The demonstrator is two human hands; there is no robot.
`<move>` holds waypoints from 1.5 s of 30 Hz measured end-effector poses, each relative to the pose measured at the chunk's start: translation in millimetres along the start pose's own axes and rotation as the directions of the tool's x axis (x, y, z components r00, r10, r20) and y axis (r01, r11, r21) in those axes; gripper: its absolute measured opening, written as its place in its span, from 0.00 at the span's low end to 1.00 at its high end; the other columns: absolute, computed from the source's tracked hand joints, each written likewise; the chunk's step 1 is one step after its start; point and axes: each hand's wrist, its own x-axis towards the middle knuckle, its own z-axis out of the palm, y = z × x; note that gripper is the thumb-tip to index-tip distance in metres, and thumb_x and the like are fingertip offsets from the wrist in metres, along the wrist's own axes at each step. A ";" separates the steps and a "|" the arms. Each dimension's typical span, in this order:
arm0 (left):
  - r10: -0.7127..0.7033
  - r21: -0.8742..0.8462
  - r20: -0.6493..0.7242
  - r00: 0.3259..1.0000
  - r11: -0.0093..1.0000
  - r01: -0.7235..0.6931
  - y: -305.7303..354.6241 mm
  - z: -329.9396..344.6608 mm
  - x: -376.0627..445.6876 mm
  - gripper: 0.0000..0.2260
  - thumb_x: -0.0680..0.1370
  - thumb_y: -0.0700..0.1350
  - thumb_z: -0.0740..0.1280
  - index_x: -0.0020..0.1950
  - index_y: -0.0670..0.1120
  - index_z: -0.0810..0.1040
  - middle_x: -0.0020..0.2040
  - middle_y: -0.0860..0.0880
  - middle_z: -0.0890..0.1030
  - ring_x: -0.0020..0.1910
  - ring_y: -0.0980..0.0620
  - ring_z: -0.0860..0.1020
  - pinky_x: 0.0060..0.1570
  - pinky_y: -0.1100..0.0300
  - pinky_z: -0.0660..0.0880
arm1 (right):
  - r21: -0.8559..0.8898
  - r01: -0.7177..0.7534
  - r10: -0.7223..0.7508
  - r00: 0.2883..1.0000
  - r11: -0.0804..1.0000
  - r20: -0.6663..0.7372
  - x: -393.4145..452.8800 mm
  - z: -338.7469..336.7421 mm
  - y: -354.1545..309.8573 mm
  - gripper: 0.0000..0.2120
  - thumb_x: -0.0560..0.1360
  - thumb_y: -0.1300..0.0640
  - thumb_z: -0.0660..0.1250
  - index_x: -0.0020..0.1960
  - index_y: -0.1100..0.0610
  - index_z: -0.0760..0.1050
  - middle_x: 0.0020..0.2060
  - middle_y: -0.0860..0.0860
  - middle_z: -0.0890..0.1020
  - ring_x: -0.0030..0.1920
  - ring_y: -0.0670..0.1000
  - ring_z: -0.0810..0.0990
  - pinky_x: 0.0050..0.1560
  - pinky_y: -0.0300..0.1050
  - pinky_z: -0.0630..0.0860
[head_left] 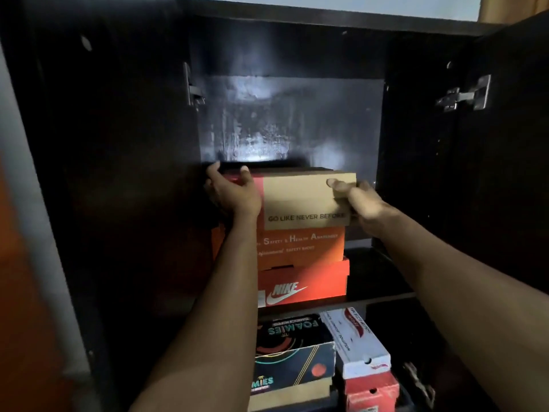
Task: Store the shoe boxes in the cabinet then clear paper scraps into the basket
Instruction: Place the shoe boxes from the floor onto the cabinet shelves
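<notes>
A tan and red shoe box (300, 200) printed "GO LIKE NEVER BEFORE" sits on top of a stack inside the dark open cabinet (291, 114). My left hand (231, 193) grips its left end and my right hand (358, 202) grips its right end. Under it lie an orange safety-shoe box (300, 248) and an orange Nike box (306, 288), both on the upper shelf. No paper scraps or basket are in view.
On the lower shelf stand a black Foamies box (292, 352), a white and red box (356, 343) and a red box (371, 391) under it. Both cabinet doors (505, 144) are swung open. Space remains above the stack and to its right.
</notes>
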 end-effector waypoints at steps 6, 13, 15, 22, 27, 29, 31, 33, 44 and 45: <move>0.492 0.286 0.248 0.834 0.786 -0.548 -10.9 17.0 -42.9 0.24 0.69 0.44 0.70 0.65 0.55 0.82 0.66 0.48 0.78 0.73 0.42 0.70 0.80 0.41 0.50 | -0.068 0.070 -0.074 0.996 0.995 -0.051 -2.4 9.5 0.0 0.28 0.72 0.42 0.77 0.62 0.56 0.72 0.55 0.54 0.83 0.54 0.56 0.85 0.63 0.58 0.81; 0.329 0.505 0.414 0.849 0.692 -0.515 -18.8 21.6 -17.0 0.26 0.75 0.44 0.72 0.71 0.60 0.77 0.75 0.52 0.72 0.81 0.47 0.57 0.81 0.43 0.47 | -0.280 0.010 -0.035 0.996 0.960 -0.085 23.0 38.8 1.3 0.28 0.74 0.41 0.72 0.66 0.56 0.70 0.60 0.57 0.80 0.59 0.60 0.81 0.62 0.61 0.80; 0.274 0.548 0.440 0.855 0.672 -0.497 -17.2 24.2 -9.0 0.26 0.76 0.46 0.71 0.73 0.61 0.75 0.78 0.52 0.69 0.82 0.47 0.54 0.81 0.43 0.46 | -0.343 -0.011 -0.022 0.995 0.939 -0.094 37.1 48.0 1.2 0.27 0.75 0.41 0.71 0.66 0.58 0.73 0.61 0.59 0.80 0.61 0.61 0.81 0.64 0.59 0.79; 0.321 0.413 0.348 0.881 0.791 -0.451 -10.0 26.6 -18.5 0.19 0.70 0.51 0.69 0.62 0.56 0.82 0.66 0.49 0.77 0.71 0.42 0.69 0.73 0.42 0.64 | -0.311 0.050 -0.096 0.986 0.949 -0.136 18.3 38.2 6.3 0.30 0.81 0.43 0.67 0.76 0.58 0.66 0.69 0.60 0.77 0.67 0.63 0.78 0.69 0.58 0.75; 0.413 0.154 0.343 0.844 0.861 -0.484 -0.1 29.7 -75.6 0.15 0.69 0.51 0.68 0.55 0.53 0.82 0.53 0.48 0.80 0.56 0.42 0.77 0.59 0.48 0.76 | -0.323 0.149 -0.226 0.949 0.935 -0.218 -29.4 3.4 4.6 0.19 0.81 0.46 0.67 0.69 0.53 0.74 0.47 0.45 0.77 0.54 0.52 0.79 0.61 0.49 0.78; 0.467 0.011 0.361 0.808 0.864 -0.504 -0.5 33.6 -108.0 0.15 0.70 0.49 0.68 0.55 0.50 0.82 0.52 0.47 0.80 0.54 0.43 0.79 0.59 0.52 0.76 | -0.332 0.213 -0.297 0.927 0.919 -0.229 -55.8 -15.3 4.8 0.15 0.80 0.49 0.69 0.64 0.54 0.77 0.46 0.45 0.79 0.52 0.50 0.80 0.58 0.47 0.77; 0.494 -0.107 0.386 0.779 0.863 -0.494 -1.2 33.5 -144.6 0.14 0.71 0.46 0.70 0.56 0.50 0.83 0.52 0.49 0.81 0.55 0.45 0.79 0.58 0.57 0.74 | -0.348 0.256 -0.342 0.915 0.902 -0.215 -84.3 -35.0 7.8 0.12 0.79 0.50 0.70 0.61 0.53 0.79 0.50 0.48 0.84 0.53 0.49 0.83 0.58 0.46 0.79; 0.493 -0.218 0.438 0.752 0.869 -0.443 1.6 32.3 -189.4 0.14 0.72 0.45 0.70 0.57 0.50 0.83 0.52 0.52 0.81 0.55 0.48 0.79 0.57 0.54 0.75 | -0.369 0.271 -0.367 0.904 0.889 -0.219 -120.6 -64.9 14.3 0.10 0.79 0.51 0.70 0.59 0.51 0.80 0.48 0.47 0.85 0.50 0.46 0.84 0.54 0.46 0.80; 0.504 -0.526 0.767 0.397 0.848 -0.061 16.4 -3.0 -441.6 0.13 0.72 0.41 0.73 0.56 0.47 0.82 0.49 0.50 0.80 0.51 0.47 0.80 0.52 0.47 0.78 | -0.556 -0.069 -0.312 0.767 0.829 -0.560 -375.2 -226.9 59.2 0.07 0.80 0.62 0.69 0.56 0.61 0.83 0.46 0.48 0.86 0.44 0.42 0.82 0.48 0.35 0.77; 0.499 -0.525 0.794 0.346 0.851 -0.023 17.6 -9.7 -468.1 0.13 0.72 0.42 0.73 0.56 0.47 0.82 0.49 0.49 0.80 0.50 0.47 0.81 0.52 0.48 0.78 | -0.542 -0.128 -0.290 0.731 0.831 -0.618 -402.4 -242.0 65.3 0.06 0.80 0.63 0.69 0.56 0.61 0.83 0.44 0.46 0.85 0.42 0.40 0.81 0.46 0.33 0.76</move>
